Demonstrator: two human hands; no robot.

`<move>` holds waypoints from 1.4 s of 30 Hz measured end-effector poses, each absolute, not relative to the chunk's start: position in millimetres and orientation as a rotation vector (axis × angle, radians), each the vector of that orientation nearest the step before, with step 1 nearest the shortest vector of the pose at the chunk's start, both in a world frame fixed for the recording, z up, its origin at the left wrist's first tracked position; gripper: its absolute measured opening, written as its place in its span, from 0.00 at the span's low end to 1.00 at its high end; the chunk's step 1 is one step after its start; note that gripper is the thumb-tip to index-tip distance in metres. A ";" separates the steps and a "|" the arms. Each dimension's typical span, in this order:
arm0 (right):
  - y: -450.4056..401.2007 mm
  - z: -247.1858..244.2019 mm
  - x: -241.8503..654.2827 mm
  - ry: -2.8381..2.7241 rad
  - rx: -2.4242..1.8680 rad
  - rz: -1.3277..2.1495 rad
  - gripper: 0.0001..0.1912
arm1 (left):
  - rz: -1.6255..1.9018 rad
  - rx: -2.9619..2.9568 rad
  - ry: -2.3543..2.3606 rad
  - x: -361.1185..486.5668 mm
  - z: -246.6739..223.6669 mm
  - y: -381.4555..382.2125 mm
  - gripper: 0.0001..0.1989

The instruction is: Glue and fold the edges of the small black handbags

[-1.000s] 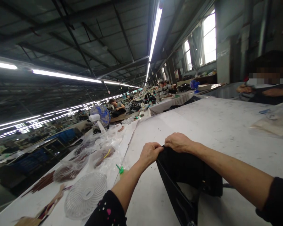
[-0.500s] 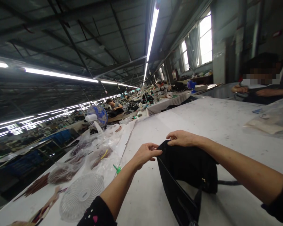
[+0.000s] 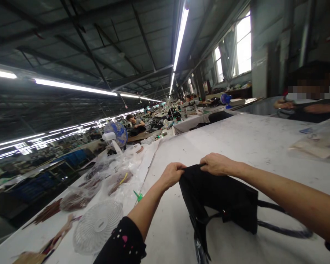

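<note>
A black bag [image 3: 222, 190] with long strap handles stands tilted on the white table [image 3: 159, 227]. At its upper left corner my left hand [image 3: 172, 175] pinches the edge between thumb and fingers. My right hand [image 3: 216, 164] grips the same top edge a little farther right, fingers curled over it. One dark handle [image 3: 286, 227] loops out to the right beneath my right forearm. Another strap hangs at the front, near a shiny, plastic-looking wrap [image 3: 200, 249]. The inside of the bag is mostly too dark to make out.
Left of my arm lie a clear round fan guard [image 3: 99, 225], a green-tipped bottle [image 3: 138, 195] and plastic bags [image 3: 110, 183] of brown pieces. A blue fan [image 3: 116, 134] stands beyond. At right are another plastic bag [image 3: 319, 143] and a seated person [image 3: 313, 95].
My left hand has closed on the bag's corner, and my right hand has moved slightly right along the edge. The bag has turned and its top edge is straighter; the right handle shows more.
</note>
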State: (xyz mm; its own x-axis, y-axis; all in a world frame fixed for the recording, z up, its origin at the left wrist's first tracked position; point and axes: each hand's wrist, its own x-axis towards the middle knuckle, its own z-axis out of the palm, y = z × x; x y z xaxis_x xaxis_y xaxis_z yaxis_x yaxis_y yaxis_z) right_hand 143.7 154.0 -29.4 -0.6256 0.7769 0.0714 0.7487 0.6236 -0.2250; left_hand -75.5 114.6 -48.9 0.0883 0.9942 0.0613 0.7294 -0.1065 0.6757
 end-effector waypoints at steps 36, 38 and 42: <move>159.7 -37.4 110.9 -2.738 -0.930 0.094 0.15 | 0.866 1.994 1.725 -71.6 -57.2 97.0 0.15; 153.3 -35.0 109.6 -2.739 -0.920 0.061 0.14 | 0.892 2.013 1.677 -67.4 -55.7 92.0 0.14; 140.8 -26.1 119.9 -2.719 -0.810 0.078 0.10 | 1.029 1.873 1.569 -55.3 -47.4 69.0 0.11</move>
State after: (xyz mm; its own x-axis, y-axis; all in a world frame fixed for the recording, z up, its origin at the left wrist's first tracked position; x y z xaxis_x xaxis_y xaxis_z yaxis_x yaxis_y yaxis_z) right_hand 119.9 140.8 -26.1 -0.7952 0.5425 0.2707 0.5262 0.8393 -0.1364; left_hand -55.3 69.0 -47.4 0.0570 0.9698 0.2370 0.6043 -0.2225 0.7651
